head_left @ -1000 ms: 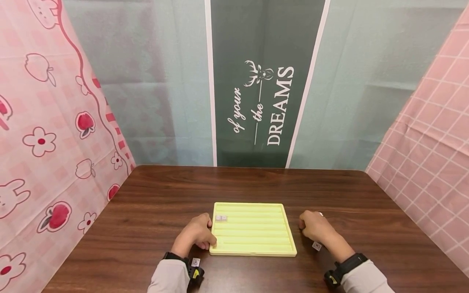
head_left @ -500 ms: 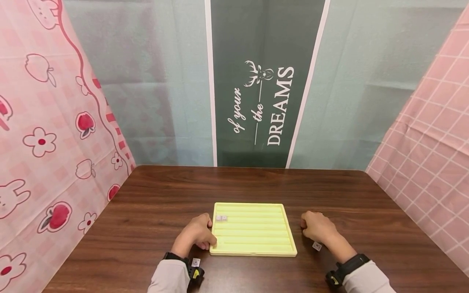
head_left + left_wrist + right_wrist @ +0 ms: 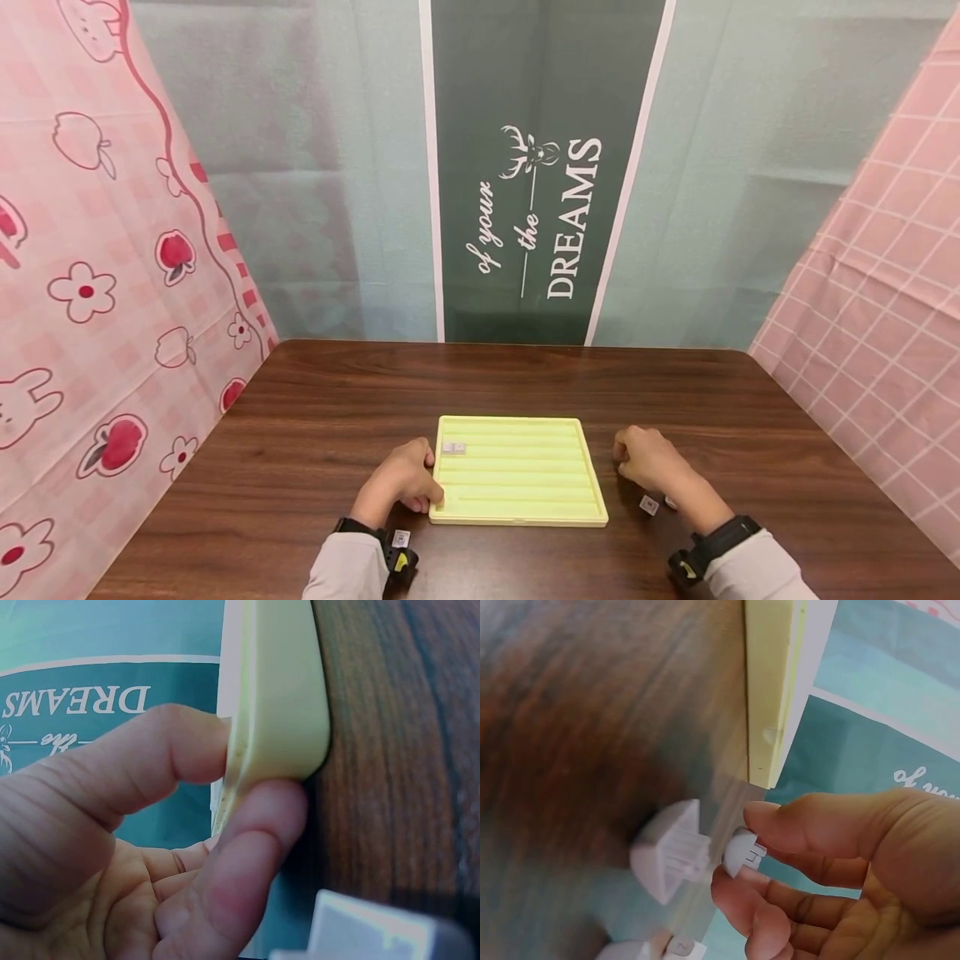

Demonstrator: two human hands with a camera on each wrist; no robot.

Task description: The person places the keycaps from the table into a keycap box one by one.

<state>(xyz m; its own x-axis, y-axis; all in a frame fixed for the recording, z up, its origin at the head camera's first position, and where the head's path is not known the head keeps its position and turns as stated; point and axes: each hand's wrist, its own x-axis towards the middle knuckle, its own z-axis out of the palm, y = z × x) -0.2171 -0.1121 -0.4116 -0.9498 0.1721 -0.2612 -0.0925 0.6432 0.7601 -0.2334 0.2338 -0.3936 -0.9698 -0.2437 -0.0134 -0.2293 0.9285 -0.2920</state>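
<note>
In the head view my left hand [image 3: 408,477] grips the left side of a pale yellow ridged tray [image 3: 517,518]. The left wrist view has the tray's corner [image 3: 289,697] pinched between thumb and finger. My right hand [image 3: 651,458] is to the right of the tray, just above the table. Between its thumb and fingers it pinches a small whitish keycap [image 3: 740,851], best seen in the right wrist view. Another keycap [image 3: 667,851], with its underside showing, stands close by on the table. Two keycaps [image 3: 453,448] lie side by side in the tray's upper left.
A loose keycap [image 3: 648,505] lies by my right wrist, with one more [image 3: 671,502] partly hidden under it. Beside my left wrist is another keycap [image 3: 401,538]. The brown wooden table [image 3: 345,392] ends at a green cloth backdrop [image 3: 517,317], with pink cloths at both sides.
My right hand has shifted slightly, and a keycap beneath its wrist has come into view. My left hand and the tray have stayed in place.
</note>
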